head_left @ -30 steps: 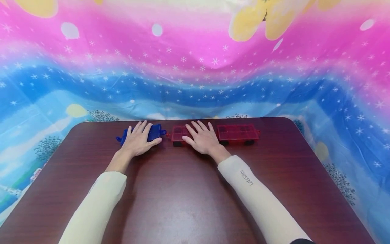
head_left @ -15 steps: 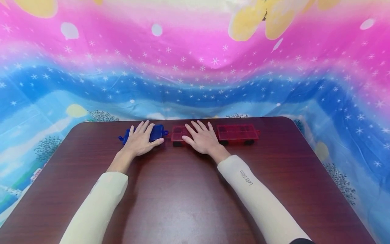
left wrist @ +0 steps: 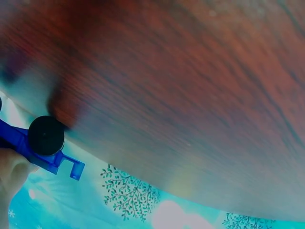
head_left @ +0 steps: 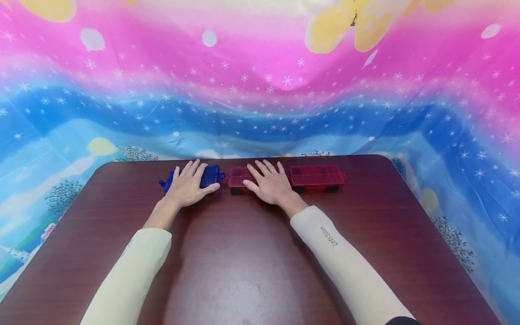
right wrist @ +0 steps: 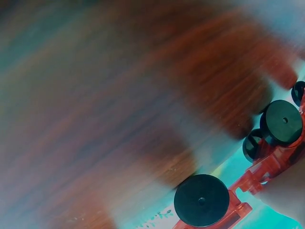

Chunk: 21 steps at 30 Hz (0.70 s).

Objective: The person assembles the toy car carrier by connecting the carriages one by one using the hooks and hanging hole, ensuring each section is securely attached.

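My left hand (head_left: 187, 185) rests on a blue toy train car (head_left: 210, 176), its fingers straight and spread. A black wheel (left wrist: 46, 135) and a blue hook (left wrist: 76, 168) of that car show in the left wrist view. With fingers spread, my right hand (head_left: 270, 184) lies over a red see-through car (head_left: 239, 177), covering its right part. Right of this hand stands a second red car (head_left: 317, 176) on black wheels. The right wrist view shows a red coupling (right wrist: 250, 183) between the red cars. Whether the blue car's right-end loop (head_left: 221, 176) links with the red one, I cannot tell.
The cars stand in a row along the far edge of the dark brown wooden table (head_left: 239, 253). Behind it hangs a pink and blue printed cloth (head_left: 260, 99). Light sleeves (head_left: 136, 271) cover both forearms.
My left hand and the blue car have shifted slightly right, toward the red car, mostly in the first half second. The right hand and the red cars look still.
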Motion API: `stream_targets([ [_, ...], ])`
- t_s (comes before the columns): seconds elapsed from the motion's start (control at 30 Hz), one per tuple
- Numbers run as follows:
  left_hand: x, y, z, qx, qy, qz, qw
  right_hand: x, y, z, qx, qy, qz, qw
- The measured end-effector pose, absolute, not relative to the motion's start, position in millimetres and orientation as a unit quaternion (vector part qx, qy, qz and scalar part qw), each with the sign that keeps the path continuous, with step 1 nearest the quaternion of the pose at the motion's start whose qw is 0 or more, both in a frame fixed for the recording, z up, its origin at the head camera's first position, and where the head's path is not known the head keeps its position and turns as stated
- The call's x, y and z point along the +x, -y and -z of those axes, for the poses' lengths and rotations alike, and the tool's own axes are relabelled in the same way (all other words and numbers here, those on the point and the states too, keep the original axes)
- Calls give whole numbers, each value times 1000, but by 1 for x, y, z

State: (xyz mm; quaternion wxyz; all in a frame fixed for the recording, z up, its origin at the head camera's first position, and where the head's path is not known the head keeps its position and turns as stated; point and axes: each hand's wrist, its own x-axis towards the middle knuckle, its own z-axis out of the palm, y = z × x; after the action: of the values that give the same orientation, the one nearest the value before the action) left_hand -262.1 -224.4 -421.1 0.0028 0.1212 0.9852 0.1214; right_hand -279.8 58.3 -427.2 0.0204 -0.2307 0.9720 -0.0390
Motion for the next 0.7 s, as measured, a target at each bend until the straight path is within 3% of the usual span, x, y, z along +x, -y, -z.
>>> stream_targets([
  [0.7, -264, 224, 424, 117, -989, -80, 33, -277, -58, 425, -231, -972, 44, 21],
])
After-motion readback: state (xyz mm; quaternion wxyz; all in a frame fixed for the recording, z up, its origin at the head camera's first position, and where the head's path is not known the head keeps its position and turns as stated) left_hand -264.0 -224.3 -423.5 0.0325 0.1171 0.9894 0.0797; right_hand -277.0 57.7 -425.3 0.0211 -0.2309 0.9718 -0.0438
